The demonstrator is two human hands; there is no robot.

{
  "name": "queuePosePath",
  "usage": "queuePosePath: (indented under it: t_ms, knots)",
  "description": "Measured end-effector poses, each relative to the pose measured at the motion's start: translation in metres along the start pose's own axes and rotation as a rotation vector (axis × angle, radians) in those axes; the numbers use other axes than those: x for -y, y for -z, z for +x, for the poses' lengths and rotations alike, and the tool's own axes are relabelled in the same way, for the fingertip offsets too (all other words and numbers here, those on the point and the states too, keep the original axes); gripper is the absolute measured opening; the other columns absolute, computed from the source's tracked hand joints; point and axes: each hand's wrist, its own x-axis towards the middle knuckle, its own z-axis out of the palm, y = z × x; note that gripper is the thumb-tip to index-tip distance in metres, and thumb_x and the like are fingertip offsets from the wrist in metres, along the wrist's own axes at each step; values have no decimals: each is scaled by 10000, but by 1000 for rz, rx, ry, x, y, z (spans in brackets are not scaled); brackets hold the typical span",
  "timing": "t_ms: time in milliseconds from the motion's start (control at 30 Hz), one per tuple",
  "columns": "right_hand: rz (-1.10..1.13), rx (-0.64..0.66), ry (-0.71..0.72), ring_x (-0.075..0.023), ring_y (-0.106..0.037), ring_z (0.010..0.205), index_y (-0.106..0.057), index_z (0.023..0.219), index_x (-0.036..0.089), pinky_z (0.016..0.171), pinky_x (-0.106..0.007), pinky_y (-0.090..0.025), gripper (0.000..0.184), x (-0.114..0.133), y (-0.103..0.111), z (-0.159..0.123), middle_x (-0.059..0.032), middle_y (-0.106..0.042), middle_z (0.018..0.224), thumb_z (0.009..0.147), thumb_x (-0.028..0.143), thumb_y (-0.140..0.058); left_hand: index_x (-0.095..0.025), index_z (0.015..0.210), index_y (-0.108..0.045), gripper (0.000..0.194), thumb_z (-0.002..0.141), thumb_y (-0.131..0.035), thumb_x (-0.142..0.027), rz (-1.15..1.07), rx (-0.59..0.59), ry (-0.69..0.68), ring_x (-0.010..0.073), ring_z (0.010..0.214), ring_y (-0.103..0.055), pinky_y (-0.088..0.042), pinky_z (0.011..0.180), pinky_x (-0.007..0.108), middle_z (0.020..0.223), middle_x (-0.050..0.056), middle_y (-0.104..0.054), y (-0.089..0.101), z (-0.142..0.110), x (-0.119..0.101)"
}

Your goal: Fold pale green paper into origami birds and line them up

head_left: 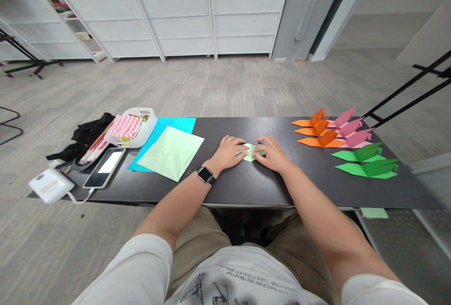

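Near the table's middle, left hand (228,151) and right hand (272,152) press flat, fingers spread, on a pale green folded paper (251,152).

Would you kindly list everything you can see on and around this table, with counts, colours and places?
folded paper piece: one, pale green, table centre, under both hands
paper sheet: one, pale green, left of centre, lying on a blue sheet
paper models: three orange, three pink, two green, far right
basket: one, white, far left, holding patterned paper
phone: one, screen lit, left edge
small box: one, white, cabled, left corner
black cloth: one, beside basket
table: one, black
watch: one, black, left wrist
left hand: pressing the folded piece
right hand: pressing the folded piece
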Motion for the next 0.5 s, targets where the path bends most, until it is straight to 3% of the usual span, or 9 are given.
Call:
queuePosePath:
  t_ms: [500]
  knots:
    - [-61,-19,-63,-311,-564,1246,-742,957,279,1130,-524,-406,74,2,-8,3,-87,-637,1265,893,312,-725,-357,1186,-777,249,1026,-604,-438,16,0,46,251,1284,-558,-242,1269,546,1370,14,-695,-4,3,-5]
